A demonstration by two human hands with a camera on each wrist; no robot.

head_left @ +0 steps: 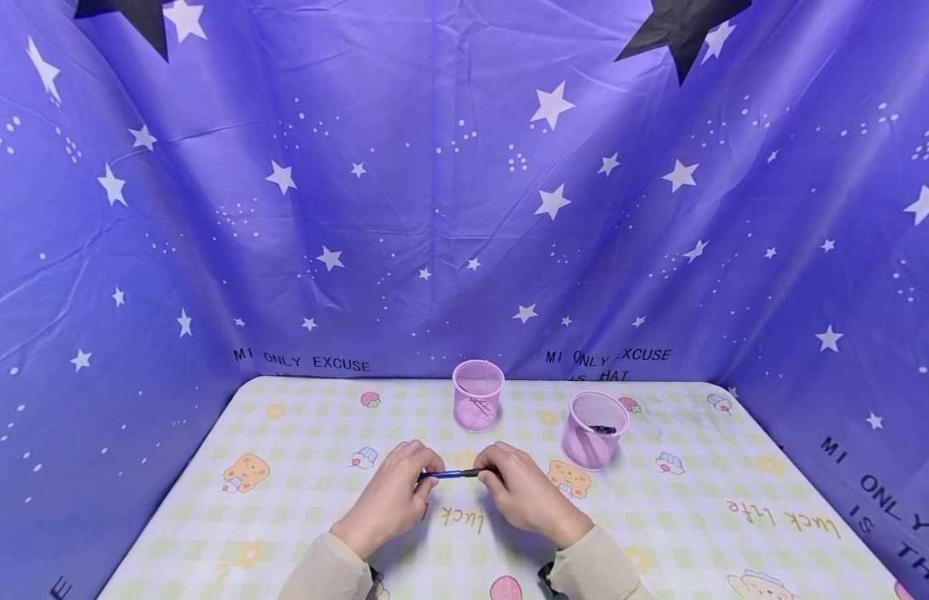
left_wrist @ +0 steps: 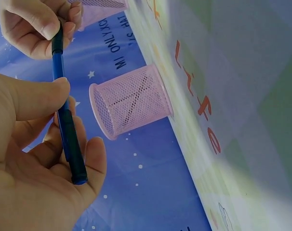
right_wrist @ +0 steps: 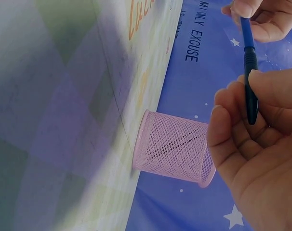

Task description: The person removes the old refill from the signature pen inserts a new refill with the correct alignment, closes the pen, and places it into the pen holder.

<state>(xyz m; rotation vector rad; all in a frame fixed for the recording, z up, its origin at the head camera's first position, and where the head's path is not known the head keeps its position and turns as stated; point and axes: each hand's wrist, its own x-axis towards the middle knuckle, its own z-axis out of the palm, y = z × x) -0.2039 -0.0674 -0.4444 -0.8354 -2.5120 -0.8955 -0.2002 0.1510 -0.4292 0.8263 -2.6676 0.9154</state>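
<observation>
Fabric, blue-violet with white stars and a few big black ones, hangs behind the left cup, which serves as the reference here. The right cup stands to the right of the left cup and a little nearer the person. A checked cloth with printed sweets and lettering spreads beneath and around the left cup. On the person's side of the left cup, two beige sleeves reach inward. The left hand has its fingers curled, pinching the clip end of a blue and black pen under the thumb. The right hand is curled likewise, thumb and fingers pinching the pen's black tapered end. The pen lies level between them, in front of the left cup and apart from it. Both cups are pink mesh and stand upright. Thin dark sticks cross inside the left cup; what they are I cannot tell. Short dark pieces sit in the right cup.
</observation>
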